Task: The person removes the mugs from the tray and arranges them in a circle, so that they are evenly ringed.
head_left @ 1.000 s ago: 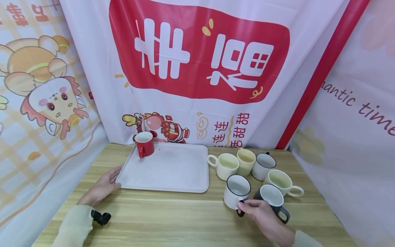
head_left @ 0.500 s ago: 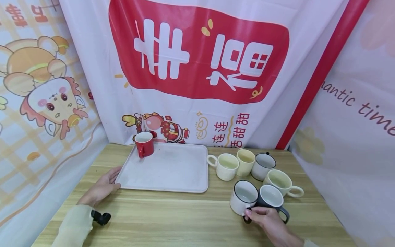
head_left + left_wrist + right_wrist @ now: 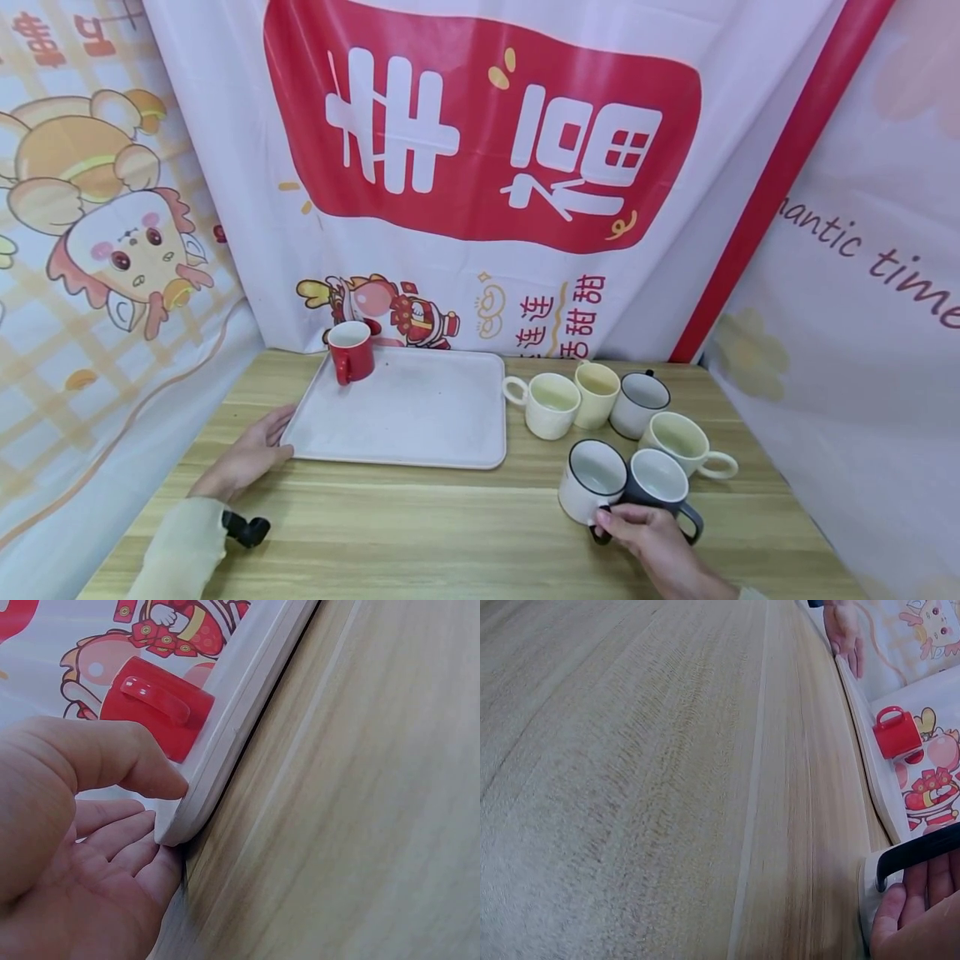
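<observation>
My right hand (image 3: 652,537) pinches the black handle (image 3: 602,533) of a white mug (image 3: 585,496) with a black rim, which stands upright on the table. A dark grey mug (image 3: 660,475) sits close against its right side, partly covered by the hand. On the left, my left hand (image 3: 255,450) rests at the near left corner of a white rectangular tray (image 3: 420,421). The left wrist view shows its thumb (image 3: 161,776) touching the tray edge and the other fingers loosely extended beside the corner. A red mug (image 3: 356,358) stands on the tray's far left corner.
Behind the held mug stand a cream mug (image 3: 551,412), a pale yellow mug (image 3: 596,400) and a white mug with a dark rim (image 3: 637,408). Another cream mug (image 3: 678,437) is at the right. A printed curtain (image 3: 480,275) hangs along the table's back edge.
My right hand has shifted the white mug right and nearer to me, up beside the dark grey mug; over the last half second it stays there. My left hand and the tray keep their place.
</observation>
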Demonstrator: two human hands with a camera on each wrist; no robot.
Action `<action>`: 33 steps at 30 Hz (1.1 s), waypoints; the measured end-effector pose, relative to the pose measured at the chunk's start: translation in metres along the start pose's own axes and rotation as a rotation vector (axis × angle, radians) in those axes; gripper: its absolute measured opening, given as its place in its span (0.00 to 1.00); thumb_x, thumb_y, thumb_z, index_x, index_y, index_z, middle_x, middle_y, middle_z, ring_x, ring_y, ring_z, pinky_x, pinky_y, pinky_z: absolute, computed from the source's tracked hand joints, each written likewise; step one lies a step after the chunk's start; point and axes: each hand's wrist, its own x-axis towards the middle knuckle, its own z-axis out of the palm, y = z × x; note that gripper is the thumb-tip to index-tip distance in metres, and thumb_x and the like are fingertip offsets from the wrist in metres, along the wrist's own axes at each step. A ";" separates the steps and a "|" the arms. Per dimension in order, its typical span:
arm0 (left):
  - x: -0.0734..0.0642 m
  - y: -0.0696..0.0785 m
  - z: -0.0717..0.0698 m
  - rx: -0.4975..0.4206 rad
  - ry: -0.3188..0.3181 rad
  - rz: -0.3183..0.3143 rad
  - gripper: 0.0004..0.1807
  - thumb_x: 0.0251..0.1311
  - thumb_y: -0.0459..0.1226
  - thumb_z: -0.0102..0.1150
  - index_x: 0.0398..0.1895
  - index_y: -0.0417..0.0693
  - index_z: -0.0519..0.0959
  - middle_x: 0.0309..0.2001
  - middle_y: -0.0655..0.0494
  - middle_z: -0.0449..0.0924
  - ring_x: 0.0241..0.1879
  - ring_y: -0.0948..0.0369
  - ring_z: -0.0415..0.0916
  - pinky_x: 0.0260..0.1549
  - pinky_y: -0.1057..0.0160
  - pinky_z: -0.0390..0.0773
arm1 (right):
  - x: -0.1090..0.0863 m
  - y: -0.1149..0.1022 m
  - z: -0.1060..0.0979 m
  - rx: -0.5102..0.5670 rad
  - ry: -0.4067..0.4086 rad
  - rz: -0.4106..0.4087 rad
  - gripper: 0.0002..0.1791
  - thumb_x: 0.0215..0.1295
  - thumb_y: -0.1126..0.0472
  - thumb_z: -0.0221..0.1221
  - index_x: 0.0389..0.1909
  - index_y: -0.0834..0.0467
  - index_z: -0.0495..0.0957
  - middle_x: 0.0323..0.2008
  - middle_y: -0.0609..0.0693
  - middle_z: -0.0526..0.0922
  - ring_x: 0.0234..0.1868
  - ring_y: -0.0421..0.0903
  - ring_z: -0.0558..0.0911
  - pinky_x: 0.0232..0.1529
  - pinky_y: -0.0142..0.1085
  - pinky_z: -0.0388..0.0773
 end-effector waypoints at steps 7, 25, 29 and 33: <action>-0.001 -0.001 0.001 0.008 0.000 0.000 0.45 0.73 0.26 0.49 0.84 0.31 0.36 0.83 0.25 0.37 0.82 0.28 0.41 0.80 0.33 0.53 | -0.002 -0.002 0.003 -0.008 0.012 0.000 0.10 0.74 0.60 0.62 0.44 0.61 0.88 0.34 0.41 0.88 0.41 0.37 0.84 0.47 0.29 0.82; -0.002 -0.001 -0.001 0.007 0.003 -0.003 0.45 0.72 0.26 0.50 0.84 0.32 0.36 0.83 0.25 0.36 0.82 0.28 0.40 0.80 0.32 0.52 | -0.007 0.000 0.004 -0.035 -0.009 -0.020 0.10 0.73 0.59 0.64 0.40 0.62 0.89 0.34 0.39 0.89 0.40 0.34 0.84 0.46 0.26 0.82; -0.003 0.000 -0.001 0.002 0.000 0.009 0.45 0.72 0.25 0.50 0.84 0.31 0.36 0.83 0.25 0.37 0.82 0.27 0.40 0.80 0.32 0.52 | -0.008 -0.005 0.001 -0.146 0.014 0.010 0.15 0.72 0.55 0.66 0.43 0.65 0.88 0.36 0.42 0.90 0.41 0.36 0.85 0.46 0.28 0.84; -0.004 0.001 0.000 0.004 -0.005 0.023 0.46 0.72 0.26 0.50 0.84 0.31 0.36 0.83 0.25 0.37 0.82 0.27 0.41 0.80 0.34 0.53 | -0.012 -0.016 -0.004 -0.385 0.015 -0.009 0.17 0.68 0.50 0.69 0.44 0.62 0.89 0.39 0.46 0.91 0.41 0.35 0.84 0.42 0.27 0.82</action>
